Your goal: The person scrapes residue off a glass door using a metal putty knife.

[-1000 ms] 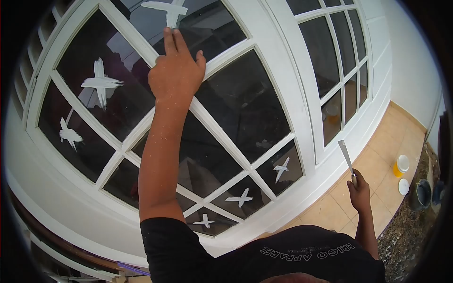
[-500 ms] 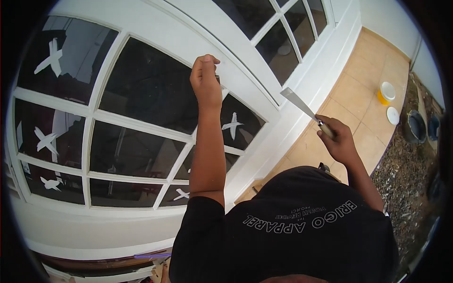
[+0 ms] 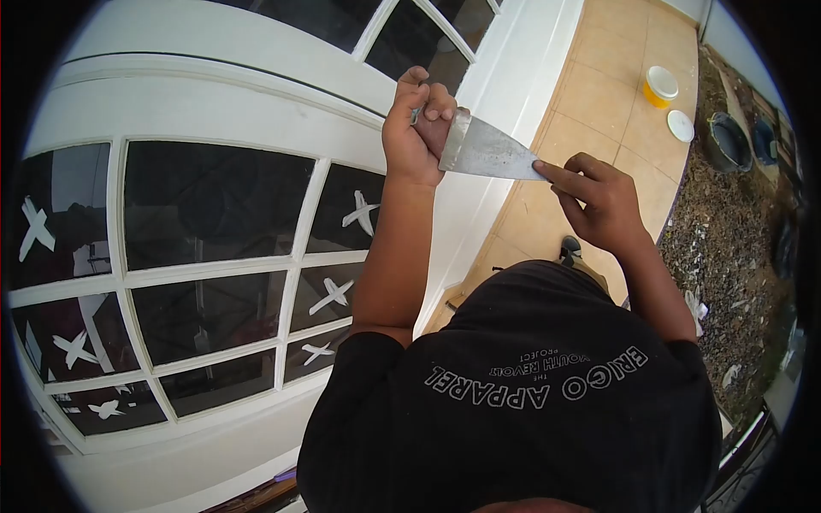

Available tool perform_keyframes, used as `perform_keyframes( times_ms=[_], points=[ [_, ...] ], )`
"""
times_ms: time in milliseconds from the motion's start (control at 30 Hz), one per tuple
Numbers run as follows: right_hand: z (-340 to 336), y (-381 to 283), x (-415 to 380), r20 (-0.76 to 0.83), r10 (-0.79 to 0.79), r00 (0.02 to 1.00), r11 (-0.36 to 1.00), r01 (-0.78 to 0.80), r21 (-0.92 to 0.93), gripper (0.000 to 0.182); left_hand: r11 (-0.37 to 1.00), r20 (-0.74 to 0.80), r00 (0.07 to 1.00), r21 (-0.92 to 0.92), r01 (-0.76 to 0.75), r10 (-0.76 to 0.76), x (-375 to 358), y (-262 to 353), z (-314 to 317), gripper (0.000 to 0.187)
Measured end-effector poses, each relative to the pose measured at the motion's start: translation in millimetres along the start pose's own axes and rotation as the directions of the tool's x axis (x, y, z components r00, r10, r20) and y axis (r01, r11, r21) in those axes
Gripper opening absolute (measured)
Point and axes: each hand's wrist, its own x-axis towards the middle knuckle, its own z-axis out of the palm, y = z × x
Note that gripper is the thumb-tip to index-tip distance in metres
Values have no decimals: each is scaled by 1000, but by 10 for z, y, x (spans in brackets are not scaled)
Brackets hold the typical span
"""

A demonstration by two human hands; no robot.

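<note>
A putty knife (image 3: 492, 151) lies across between my two hands, its wide metal end to the left. My right hand (image 3: 599, 203) grips it, with a fingertip on the narrow part of the blade; the handle is hidden. Beside the wide end, my left hand (image 3: 417, 132) is raised with curled fingers around something small that I cannot make out. A paler metallic strip (image 3: 455, 138) shows at the blade's wide end, close to my left fingers. Behind my left forearm is a white-framed glass panel (image 3: 128, 278), with white tape crosses (image 3: 331, 296) on several panes.
On the tan tiled floor (image 3: 590, 103) stand a yellow tub with a white top (image 3: 661, 86) and a white lid (image 3: 681, 126). Dark buckets (image 3: 729, 144) sit on the gravelly ground (image 3: 710, 256) at the right. Another white-framed window (image 3: 419, 43) is at the top.
The putty knife has moved up and left and now meets my left hand, its flat face showing. My left hand's fingers have turned toward it. The view has shifted, moving the panes lower.
</note>
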Motion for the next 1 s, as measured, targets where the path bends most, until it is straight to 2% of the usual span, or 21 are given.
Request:
perform_keyframes(
  times_ms=[33,100,167,233,300,367,400,433,467,500,533,567,600,633,700,800,833,900,933,967,1000],
  points=[
    [-24,85,-41,-3,11,1000,1000,-11,-6,41,1000,70,997,-1,-31,31,22,-8,52,25],
    [-104,281,-142,275,120,954,987,-86,-134,39,997,79,997,-78,-18,24,41,74,64,27],
    [-121,289,-182,208,156,966,988,-150,-40,39,1000,83,997,-7,-3,4,60,82,-17,30],
    [-109,151,-125,-45,177,983,957,-161,239,42,999,82,996,-8,38,-37,23,-36,46,31],
    [-107,127,-99,118,35,992,999,-37,8,47,998,116,993,-55,42,-36,-40,-119,211,31],
    [-115,330,-238,255,106,961,992,-84,-98,47,994,109,994,-110,-4,16,9,-89,146,31],
    [-151,395,-299,249,104,963,991,-80,-103,47,993,73,994,-96,-70,77,37,0,112,31],
    [-196,443,-372,246,172,954,981,-189,45,44,988,33,990,-82,-134,138,57,77,75,32],
    [-221,477,-447,260,244,934,935,-298,192,41,979,48,984,99,-178,174,45,122,30,20],
    [-193,513,-518,266,249,931,934,-304,188,41,981,44,985,94,-172,168,-2,114,28,20],
    [-137,553,-597,283,306,909,799,-407,442,38,910,14,996,405,-86,88,-68,100,41,15],
    [-107,596,-659,311,353,882,591,-468,657,37,740,-35,999,672,9,21,-131,79,63,13],
    [-115,648,-697,448,364,816,391,-571,722,38,735,-4,1000,678,-15,23,-200,-61,82,22],
    [-92,679,-732,445,366,817,389,-569,725,38,716,-47,995,692,97,-89,-264,-115,130,25],
    [1,716,-813,569,299,766,80,-615,785,40,619,52,992,785,32,-117,-327,-257,192,28],
    [74,786,-906,600,204,774,80,-623,778,40,499,95,962,866,47,-255,-367,-384,310,30],
    [61,797,-926,614,155,774,51,-627,777,40,498,93,962,866,50,-258,-364,-386,289,30],
    [29,822,-960,610,128,782,-33,-612,790,43,734,174,891,642,221,-420,-323,-373,206,28],
    [35,839,-1001,601,110,791,-140,-587,798,44,733,180,886,643,222,-427,-322,-389,195,28],
    [33,852,-1043,589,94,802,-246,-555,795,45,812,220,876,519,267,-429,-334,-404,190,24],
    [11,870,-1062,586,102,803,-250,-550,797,45,869,256,868,384,313,-426,-347,-407,222,20]
  ],
)
